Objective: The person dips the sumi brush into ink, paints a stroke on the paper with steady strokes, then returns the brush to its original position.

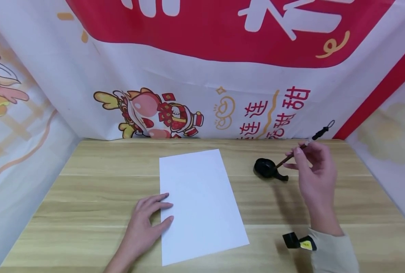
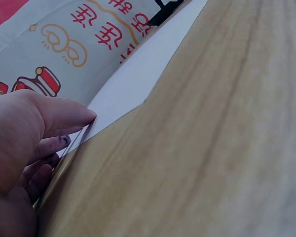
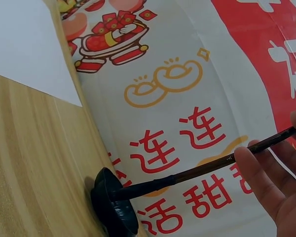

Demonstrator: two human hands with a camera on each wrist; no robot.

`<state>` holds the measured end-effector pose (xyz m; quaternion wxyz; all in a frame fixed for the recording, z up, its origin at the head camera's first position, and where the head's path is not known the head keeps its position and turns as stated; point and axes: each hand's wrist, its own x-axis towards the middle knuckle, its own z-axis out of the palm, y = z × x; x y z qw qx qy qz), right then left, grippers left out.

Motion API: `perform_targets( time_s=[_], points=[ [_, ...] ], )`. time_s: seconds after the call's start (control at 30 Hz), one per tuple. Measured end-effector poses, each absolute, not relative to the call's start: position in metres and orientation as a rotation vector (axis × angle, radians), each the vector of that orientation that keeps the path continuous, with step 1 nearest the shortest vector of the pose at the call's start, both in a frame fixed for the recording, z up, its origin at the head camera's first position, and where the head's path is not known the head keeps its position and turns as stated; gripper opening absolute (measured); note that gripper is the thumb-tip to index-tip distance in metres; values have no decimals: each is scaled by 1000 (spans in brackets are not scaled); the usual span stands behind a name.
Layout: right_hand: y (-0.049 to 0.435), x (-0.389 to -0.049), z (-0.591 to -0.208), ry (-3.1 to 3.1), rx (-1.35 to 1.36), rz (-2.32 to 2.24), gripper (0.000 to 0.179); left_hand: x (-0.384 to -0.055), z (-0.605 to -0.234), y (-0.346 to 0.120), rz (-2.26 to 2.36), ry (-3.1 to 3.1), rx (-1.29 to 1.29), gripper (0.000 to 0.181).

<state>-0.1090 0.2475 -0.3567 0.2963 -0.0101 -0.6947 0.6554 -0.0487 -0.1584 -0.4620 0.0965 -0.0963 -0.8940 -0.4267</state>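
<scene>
My right hand [image 1: 316,172] pinches a dark brush [image 3: 202,169] by its upper shaft, with a hanging loop at its top end. The brush slants down, and its tip is inside a small black ink dish [image 1: 265,168] with a curved handle. In the right wrist view the dish [image 3: 113,205] hides the tip. A blank white sheet of paper [image 1: 200,204] lies on the table, slightly turned. My left hand [image 1: 144,223] rests at its left edge, fingers spread and fingertips touching the paper; dark smudges show on one finger [image 2: 56,145] in the left wrist view.
The wooden table [image 1: 96,197] ends at a printed cloth backdrop [image 1: 202,76] with red lettering and cartoon figures. Cloth also hangs along the left and right sides. A black wrist mount [image 1: 299,241] with a yellow label sits at my right sleeve [image 1: 333,252].
</scene>
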Motion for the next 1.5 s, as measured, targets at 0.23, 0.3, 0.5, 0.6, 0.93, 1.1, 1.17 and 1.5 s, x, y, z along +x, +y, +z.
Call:
perform_targets(
  time_s=[0.23,0.3,0.5,0.6,0.93,1.1,1.17,1.5],
  points=[
    [247,-108,-355,-1851,-3,1730,32,-48,-460,-159,-1284,-2660,-270,32],
    [247,-109,-355,-1866,-6,1714,32,-47,-460,-159,-1279,-2649,-276,32],
    [248,-107,-352,-1879,-38,1653,31,-47,-462,-157,-1270,-2637,-292,33],
    [248,-107,-349,-1835,6,1636,31,-47,-460,-156,-1294,-2658,-278,32],
    [248,-111,-346,-1737,24,1645,29,-52,-456,-157,-1306,-2663,-277,33],
    [249,-113,-345,-1792,-27,1551,28,-54,-455,-158,-1310,-2665,-275,33],
    [250,-113,-347,-1803,-30,1529,26,-54,-455,-158,-1310,-2674,-266,33],
    [253,-114,-359,-1839,3,1456,23,-50,-460,-157,-1315,-2673,-266,31]
  ],
)
